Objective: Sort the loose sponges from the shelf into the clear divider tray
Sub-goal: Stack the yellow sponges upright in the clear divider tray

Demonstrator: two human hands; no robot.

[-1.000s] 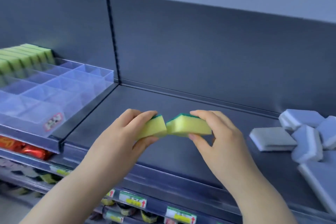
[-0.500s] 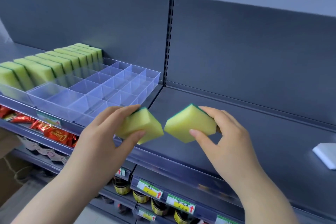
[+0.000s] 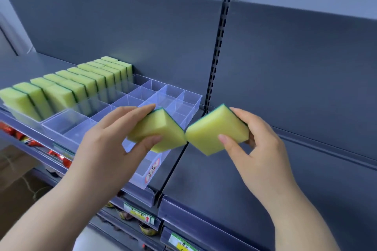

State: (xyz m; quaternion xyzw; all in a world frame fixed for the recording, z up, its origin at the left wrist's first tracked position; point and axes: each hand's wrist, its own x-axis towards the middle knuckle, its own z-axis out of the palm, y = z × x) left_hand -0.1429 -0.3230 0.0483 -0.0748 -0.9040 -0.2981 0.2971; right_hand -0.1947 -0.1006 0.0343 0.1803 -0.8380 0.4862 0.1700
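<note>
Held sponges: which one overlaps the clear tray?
The sponge in the left hand; it covers part of the tray, while the other sponge, in the right hand, shows against the dark shelf.

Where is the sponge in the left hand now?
Head view, centre: the left hand holds that sponge over the clear divider tray's empty right side, just left of the right hand's second sponge.

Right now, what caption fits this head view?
The left hand grips one yellow sponge, the right hand a second sponge, by the clear divider tray.
</note>
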